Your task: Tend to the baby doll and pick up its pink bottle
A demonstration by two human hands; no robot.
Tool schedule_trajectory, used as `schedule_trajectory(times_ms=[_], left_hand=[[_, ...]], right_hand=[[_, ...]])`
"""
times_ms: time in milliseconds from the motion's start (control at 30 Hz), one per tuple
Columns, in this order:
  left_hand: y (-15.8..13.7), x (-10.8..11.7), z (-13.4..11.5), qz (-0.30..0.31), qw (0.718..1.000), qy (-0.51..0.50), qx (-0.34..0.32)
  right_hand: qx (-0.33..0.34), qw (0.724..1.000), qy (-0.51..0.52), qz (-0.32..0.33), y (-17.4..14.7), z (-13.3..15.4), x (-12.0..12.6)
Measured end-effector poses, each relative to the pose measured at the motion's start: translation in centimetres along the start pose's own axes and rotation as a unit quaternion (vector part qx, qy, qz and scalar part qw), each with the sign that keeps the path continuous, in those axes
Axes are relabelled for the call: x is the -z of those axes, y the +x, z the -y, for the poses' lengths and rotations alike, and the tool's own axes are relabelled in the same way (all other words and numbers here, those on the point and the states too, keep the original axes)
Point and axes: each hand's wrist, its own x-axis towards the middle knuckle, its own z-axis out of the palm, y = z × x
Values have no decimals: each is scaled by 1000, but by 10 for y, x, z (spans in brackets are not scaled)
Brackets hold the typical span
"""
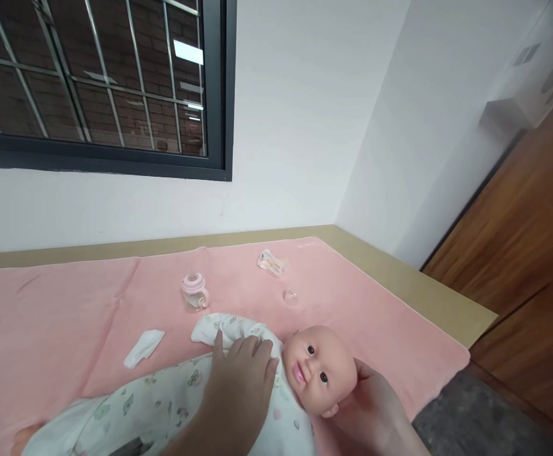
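The worktop carries a pink blanket whose right edge runs just beyond the right hand, with bare pink cloth stretching out left of the left hand. The doll lies between both hands: the left hand rests flat and spread on its chest, the right hand cups the back of its head. A baby bottle stands beyond the left hand, a folded white cloth lies to its left, and a small wrapper sits farther off.
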Motion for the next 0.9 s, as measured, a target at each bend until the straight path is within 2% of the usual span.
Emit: schedule_trajectory(times_ms=[100,267,367,467,533,667,800,900], left_hand=[[-2,1,-1,4,1000,-5,-8],[-1,3,-1,20,1000,0,-3],[-3,4,-3,38,999,9,-3],[-8,3,-5,44,999,22,-18],[-11,0,-6,48,998,28,-28],[-13,-7,-6,63,996,39,-52],[-11,-13,-4,51,995,55,-66],[-8,-16,-4,30,993,78,-78]], right_hand=[[-21,997,40,-61,7,0,-5],[44,993,41,-106,23,1,6],[94,988,-28,-119,35,2,23],[148,975,-146,-78,46,5,42],[173,966,-183,-58,50,7,50],[155,973,-158,-57,52,8,52],[154,975,-144,-66,48,10,42],[139,983,-27,-116,43,15,28]])
